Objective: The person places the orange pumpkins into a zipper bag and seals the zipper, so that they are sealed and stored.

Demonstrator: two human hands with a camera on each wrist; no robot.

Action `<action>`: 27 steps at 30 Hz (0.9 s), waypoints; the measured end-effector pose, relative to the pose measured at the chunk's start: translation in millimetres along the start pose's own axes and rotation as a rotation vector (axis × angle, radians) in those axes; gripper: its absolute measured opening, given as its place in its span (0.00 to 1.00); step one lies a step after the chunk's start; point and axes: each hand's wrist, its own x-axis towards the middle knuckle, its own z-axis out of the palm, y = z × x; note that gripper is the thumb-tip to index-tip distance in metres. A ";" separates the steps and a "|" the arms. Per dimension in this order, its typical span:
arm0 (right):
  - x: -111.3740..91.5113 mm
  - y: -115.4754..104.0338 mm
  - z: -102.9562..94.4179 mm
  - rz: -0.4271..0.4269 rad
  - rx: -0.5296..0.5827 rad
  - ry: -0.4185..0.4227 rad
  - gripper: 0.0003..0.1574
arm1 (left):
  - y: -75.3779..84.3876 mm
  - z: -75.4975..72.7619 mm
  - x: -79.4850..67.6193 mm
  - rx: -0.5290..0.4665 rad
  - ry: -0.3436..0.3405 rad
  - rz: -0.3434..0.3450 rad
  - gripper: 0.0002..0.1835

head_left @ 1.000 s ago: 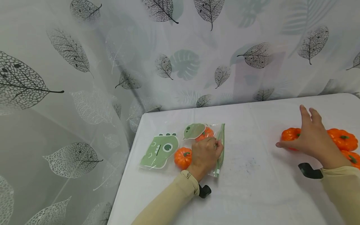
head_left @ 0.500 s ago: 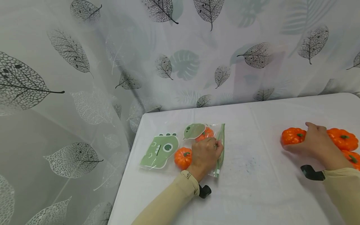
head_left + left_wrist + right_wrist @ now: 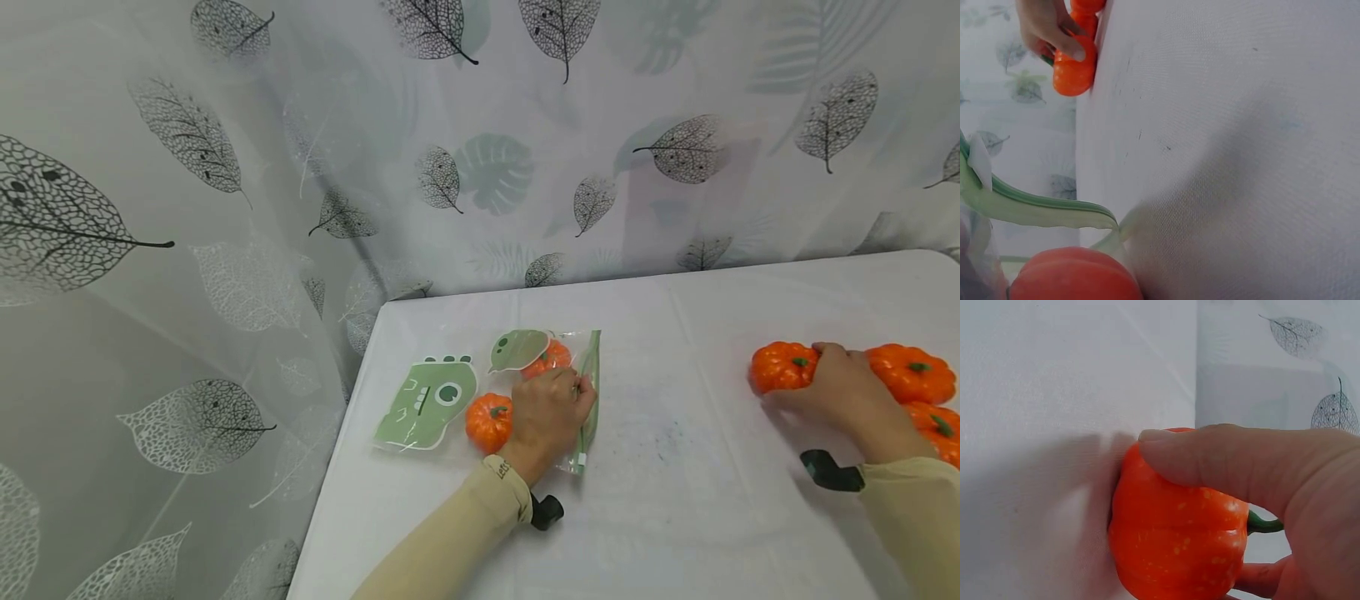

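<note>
On the left of the table, a clear zip bag (image 3: 427, 408) with a green dinosaur print lies flat. Two small orange pumpkins show inside it, one nearer (image 3: 487, 423) and one farther (image 3: 553, 355). My left hand (image 3: 547, 417) has its fingers curled at the bag's opening, gripping the edge by the green zip strip (image 3: 1047, 209). Over on the right, my right hand (image 3: 851, 400) grips another small pumpkin (image 3: 780, 367) with a green stem. In the right wrist view the thumb lies across this pumpkin's (image 3: 1175, 531) side, with fingers partly hidden behind it.
Beside the right hand sit two more orange pumpkins, one behind (image 3: 913, 372) and one closer (image 3: 937, 429), partly covered by the wrist. The white table (image 3: 675, 517) ends at a leaf-patterned curtain (image 3: 517, 100) at the back and left.
My right hand has come down from above the pumpkin, its raised, spread fingers now closed around it. The left hand and the bag stay in place.
</note>
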 end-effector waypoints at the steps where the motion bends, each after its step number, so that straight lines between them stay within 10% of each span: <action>1: -0.2 -0.9 1.1 0.014 0.000 0.005 0.73 | 0.1 0.1 0.0 0.000 -0.003 -0.001 0.13; 12: -1.7 -4.3 5.5 0.022 0.010 0.051 0.70 | 1.6 0.4 -0.9 0.013 -0.023 -0.007 0.13; 27: -6.2 -16.3 14.5 -0.268 0.078 0.096 0.67 | 2.0 -1.3 -1.6 0.002 -0.013 -0.005 0.11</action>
